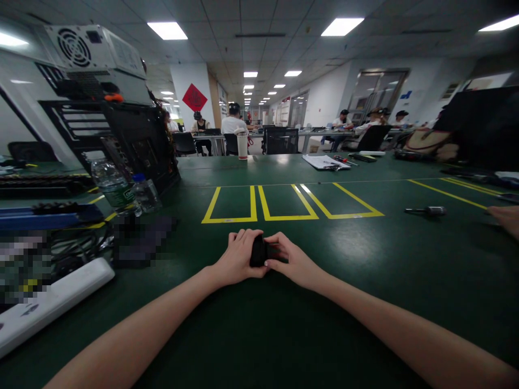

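Your left hand (239, 258) is closed around a small black object (257, 254), fingers curled over its far side and thumb along the near side. The object sits between your two hands, just in front of you above the desk (259, 335), and lies directly to the right of your left palm, which is the nearer one. Your right hand (295, 263) meets its right side with fingertips and thumb, bent and slightly spread; whether they pinch it, you cannot tell from here. The visible part looks longer from near to far than side to side (your fingers cover some of it, so judge that axis loosely). Yellow tape outlines (253, 204) lie just beyond, on the far side of both hands.
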`<state>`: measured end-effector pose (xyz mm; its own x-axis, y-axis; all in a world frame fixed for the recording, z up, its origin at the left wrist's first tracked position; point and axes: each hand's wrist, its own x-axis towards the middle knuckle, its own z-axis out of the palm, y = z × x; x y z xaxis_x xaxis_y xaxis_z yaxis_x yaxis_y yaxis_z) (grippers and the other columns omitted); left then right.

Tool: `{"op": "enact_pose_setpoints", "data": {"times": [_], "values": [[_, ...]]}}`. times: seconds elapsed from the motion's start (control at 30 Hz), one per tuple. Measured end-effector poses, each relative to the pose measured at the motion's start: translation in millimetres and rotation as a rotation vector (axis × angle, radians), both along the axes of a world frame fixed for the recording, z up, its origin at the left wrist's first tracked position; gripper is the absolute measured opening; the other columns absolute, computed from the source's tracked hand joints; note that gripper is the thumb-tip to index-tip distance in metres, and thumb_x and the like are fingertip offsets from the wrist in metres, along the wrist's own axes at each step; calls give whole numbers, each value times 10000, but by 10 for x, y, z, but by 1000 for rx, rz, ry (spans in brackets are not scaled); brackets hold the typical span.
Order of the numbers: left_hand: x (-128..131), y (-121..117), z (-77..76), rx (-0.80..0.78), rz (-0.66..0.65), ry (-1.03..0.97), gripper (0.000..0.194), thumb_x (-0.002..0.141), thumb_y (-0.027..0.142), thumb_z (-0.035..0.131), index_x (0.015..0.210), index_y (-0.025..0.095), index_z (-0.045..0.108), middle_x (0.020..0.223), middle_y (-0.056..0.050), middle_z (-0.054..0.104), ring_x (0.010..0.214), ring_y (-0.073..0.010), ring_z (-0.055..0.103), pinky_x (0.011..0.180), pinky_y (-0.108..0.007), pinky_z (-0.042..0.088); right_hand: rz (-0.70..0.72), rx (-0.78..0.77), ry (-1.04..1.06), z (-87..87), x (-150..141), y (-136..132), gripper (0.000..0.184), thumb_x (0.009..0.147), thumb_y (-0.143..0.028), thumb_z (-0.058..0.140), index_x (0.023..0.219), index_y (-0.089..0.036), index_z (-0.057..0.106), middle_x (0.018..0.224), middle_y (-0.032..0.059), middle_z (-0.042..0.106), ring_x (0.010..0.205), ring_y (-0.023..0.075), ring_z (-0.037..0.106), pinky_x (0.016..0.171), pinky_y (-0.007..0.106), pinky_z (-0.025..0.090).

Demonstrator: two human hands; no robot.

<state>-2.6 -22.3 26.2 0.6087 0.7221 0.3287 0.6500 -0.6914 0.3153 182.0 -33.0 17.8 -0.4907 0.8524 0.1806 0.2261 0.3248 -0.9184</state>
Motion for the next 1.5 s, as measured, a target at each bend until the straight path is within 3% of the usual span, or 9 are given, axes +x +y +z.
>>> {"op": "enact_pose_setpoints", "data": {"times": [0.17,0.4,0.57,0.67,0.97,1.17,1.37,1.5], "values": [[-3,-24,48,-16,-3,5,625,693,423,577,1198,176,304,1082,-90,456,945,-248,434,794,-372,328,11,-23,34,19,-12,-12,234,797,-205,509,1022,-218,443,1050,27,521,1021,175,525,889,376,435],[8,-18,35,-2,1,4,612,694,420,577,1189,168,318,1077,-96,463,941,-251,438,791,-374,330,-8,-25,-22,2,2,14,328,770,-202,544,1079,-215,433,1100,49,496,1016,190,521,872,389,444],[1,-26,46,-7,4,11,620,692,418,576,1194,172,309,1064,-91,460,929,-247,440,778,-371,334,20,-1,37,16,2,-15,276,768,-190,547,1020,-220,439,1067,27,504,1035,180,515,893,387,434],[0,-13,25,-7,0,2,616,693,427,575,1191,181,308,1070,-86,457,934,-246,438,784,-372,330,21,-21,58,2,-8,-4,223,793,-208,515,1003,-219,440,1039,24,516,994,173,539,861,375,458],[13,39,-84,39,14,-8,639,667,422,594,1184,190,299,1063,-84,460,926,-250,433,768,-369,318,4,33,-5,-32,17,27,334,738,-177,578,1040,-227,443,1079,30,488,1029,184,509,884,386,439],[16,50,-106,62,25,-21,648,654,424,605,1177,190,303,1047,-80,463,924,-252,434,766,-366,314,21,29,54,-26,10,14,205,773,-204,535,963,-220,458,1066,17,490,1024,173,515,885,384,443],[19,48,-106,44,26,-25,632,659,425,602,1174,202,310,1044,-76,464,927,-254,433,773,-366,309,-2,-15,7,-38,7,30,324,778,-201,528,1083,-219,419,1113,43,481,1029,184,512,878,394,449],[20,36,-101,56,27,-19,639,659,429,600,1177,199,306,1049,-78,461,934,-258,430,775,-368,309,18,-17,18,-30,12,12,331,753,-176,560,1052,-216,427,1103,36,487,1037,186,511,892,393,445]]}}
